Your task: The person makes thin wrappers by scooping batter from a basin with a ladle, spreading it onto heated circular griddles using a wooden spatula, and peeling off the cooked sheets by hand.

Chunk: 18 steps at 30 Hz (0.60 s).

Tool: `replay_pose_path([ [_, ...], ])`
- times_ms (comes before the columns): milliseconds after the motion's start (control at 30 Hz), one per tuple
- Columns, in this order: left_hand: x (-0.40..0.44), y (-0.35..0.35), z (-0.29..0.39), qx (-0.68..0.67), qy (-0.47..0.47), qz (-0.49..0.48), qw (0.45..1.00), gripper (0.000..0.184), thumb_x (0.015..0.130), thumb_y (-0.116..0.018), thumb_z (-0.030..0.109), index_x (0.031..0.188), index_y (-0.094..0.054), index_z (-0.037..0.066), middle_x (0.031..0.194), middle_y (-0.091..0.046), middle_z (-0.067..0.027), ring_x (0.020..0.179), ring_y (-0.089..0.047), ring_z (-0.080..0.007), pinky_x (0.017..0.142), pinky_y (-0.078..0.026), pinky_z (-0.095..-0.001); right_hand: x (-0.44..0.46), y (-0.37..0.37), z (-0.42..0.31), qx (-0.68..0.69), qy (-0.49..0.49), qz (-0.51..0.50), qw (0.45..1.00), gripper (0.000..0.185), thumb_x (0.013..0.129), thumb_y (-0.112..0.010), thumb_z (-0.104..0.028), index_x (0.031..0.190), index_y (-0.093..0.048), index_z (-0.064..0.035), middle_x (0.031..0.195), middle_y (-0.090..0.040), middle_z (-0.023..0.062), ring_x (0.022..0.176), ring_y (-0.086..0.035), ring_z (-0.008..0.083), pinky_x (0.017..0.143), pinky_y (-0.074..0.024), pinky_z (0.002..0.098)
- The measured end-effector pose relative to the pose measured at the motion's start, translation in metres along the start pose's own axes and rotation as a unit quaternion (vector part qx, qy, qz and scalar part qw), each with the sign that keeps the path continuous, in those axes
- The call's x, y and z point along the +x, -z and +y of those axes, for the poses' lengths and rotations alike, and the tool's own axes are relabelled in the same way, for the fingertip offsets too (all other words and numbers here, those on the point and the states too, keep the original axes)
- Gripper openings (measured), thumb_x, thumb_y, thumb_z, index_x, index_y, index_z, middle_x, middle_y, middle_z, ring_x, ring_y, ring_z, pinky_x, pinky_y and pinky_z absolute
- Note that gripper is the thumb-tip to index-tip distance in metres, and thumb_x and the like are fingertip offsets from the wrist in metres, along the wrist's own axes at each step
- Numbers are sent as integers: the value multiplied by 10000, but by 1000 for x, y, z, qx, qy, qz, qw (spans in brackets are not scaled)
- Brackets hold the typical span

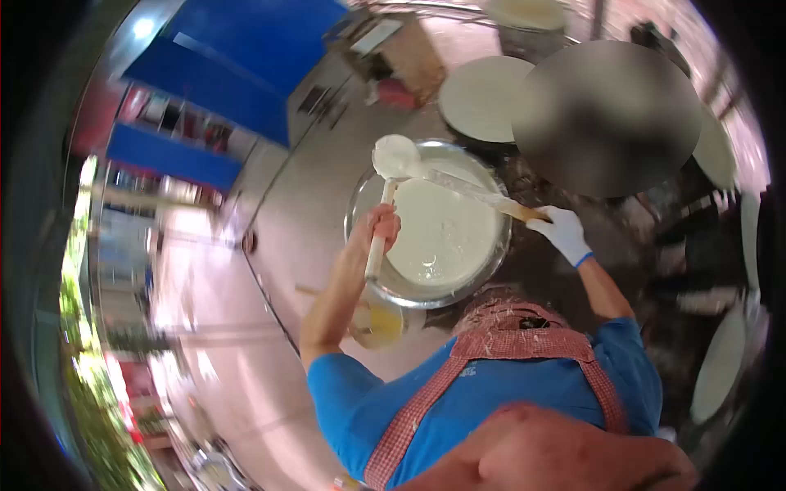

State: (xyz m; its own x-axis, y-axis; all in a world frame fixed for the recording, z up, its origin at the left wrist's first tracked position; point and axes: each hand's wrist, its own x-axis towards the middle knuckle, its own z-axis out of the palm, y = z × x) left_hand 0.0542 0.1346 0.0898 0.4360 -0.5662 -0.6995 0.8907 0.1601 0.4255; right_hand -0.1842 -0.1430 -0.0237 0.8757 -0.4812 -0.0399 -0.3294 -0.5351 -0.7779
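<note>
My left hand [382,225], bare, is closed around the pale handle of a ladle [396,157]. The ladle's bowl is coated in white liquid and hangs over the far-left rim of a metal basin [434,298]. White batter-like liquid [442,233] fills much of this basin. In a white glove with a blue cuff, my right hand [563,233] grips the wooden handle of a long spatula [467,188]. White residue covers the spatula's blade, which reaches across the basin to the ladle. Whether the two tools touch is hard to tell.
Left of my body stands a container with yellow liquid [385,324]. Large round pale discs [483,98] lie beyond the basin, with another disc [720,368] at far right. A blurred grey patch covers the upper right. A cardboard box [409,61] stands farther off.
</note>
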Motion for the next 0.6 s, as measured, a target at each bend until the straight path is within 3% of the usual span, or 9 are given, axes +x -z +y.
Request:
replay_pose_path([
  [33, 8, -14, 0, -23, 34, 9, 999, 412, 869, -435, 99, 1236, -337, 258, 520, -299, 44, 344, -262, -38, 274, -221, -166, -17, 27, -5, -13, -45, 24, 999, 391, 699, -659, -380, 932, -650, -66, 821, -643, 133, 771, -624, 260, 688, -472, 326],
  [100, -7, -54, -15, 217, -65, -139, 964, 412, 876, -403, 77, 1235, -335, 266, 523, -293, 39, 335, -252, -38, 259, -197, -159, -60, 49, 3, 12, -72, 109, 991, 359, 711, -661, -346, 928, -648, -61, 819, -643, 133, 771, -629, 248, 680, -472, 312],
  [233, 33, -113, -86, 259, 20, -297, 919, 419, 897, -393, 108, 1269, -319, 287, 523, -318, 32, 330, -255, -45, 243, -202, -174, -147, 72, -4, 200, -186, 186, 944, 349, 755, -650, -317, 1007, -619, -77, 720, -610, 108, 616, -573, 141, 584, -450, 265],
  [267, 54, -124, -103, 167, 184, -320, 914, 308, 912, -412, 176, 1212, -431, 243, 520, -325, 28, 338, -259, -47, 243, -196, -188, -173, 71, -3, 213, -213, 200, 932, 337, 765, -631, -336, 995, -624, -90, 684, -592, 90, 579, -557, 151, 561, -444, 273],
  [300, 59, -151, -125, 241, 210, -319, 892, 166, 915, -427, 229, 979, -557, 147, 519, -326, 25, 349, -264, -57, 266, -215, -194, -198, 63, 17, 175, -220, 221, 934, 344, 777, -603, -368, 972, -626, -85, 713, -606, 97, 589, -572, 176, 568, -452, 290],
  [333, 75, -166, -147, 121, 412, -291, 855, 189, 917, -417, 206, 832, -510, 64, 519, -326, 21, 368, -278, -59, 295, -261, -192, -227, 35, 55, 84, -176, 283, 939, 353, 784, -577, -390, 949, -627, -82, 762, -616, 119, 647, -593, 227, 601, -460, 314],
  [433, 89, -188, -255, 193, 472, -179, 841, 160, 910, -375, 114, 856, -422, -29, 515, -319, 17, 386, -304, -58, 321, -311, -203, -358, -1, 47, 33, -311, 339, 887, 319, 778, -580, -348, 956, -630, -89, 816, -618, 145, 731, -617, 240, 654, -467, 316],
  [567, 46, -197, -420, 140, 705, -120, 685, 172, 926, -319, 106, 983, -405, -32, 556, -344, -6, 388, -325, -62, 324, -297, -195, -509, -88, -8, 115, -478, 499, 714, 292, 767, -599, -305, 989, -628, -116, 879, -626, 129, 780, -614, 267, 677, -472, 324],
  [600, 37, -200, -462, 131, 784, -130, 593, 190, 928, -323, 122, 984, -424, -28, 563, -342, -9, 381, -317, -64, 332, -297, -193, -541, -119, -17, 42, -505, 536, 675, 283, 764, -607, -293, 984, -630, -116, 878, -629, 124, 772, -618, 261, 667, -473, 314],
])
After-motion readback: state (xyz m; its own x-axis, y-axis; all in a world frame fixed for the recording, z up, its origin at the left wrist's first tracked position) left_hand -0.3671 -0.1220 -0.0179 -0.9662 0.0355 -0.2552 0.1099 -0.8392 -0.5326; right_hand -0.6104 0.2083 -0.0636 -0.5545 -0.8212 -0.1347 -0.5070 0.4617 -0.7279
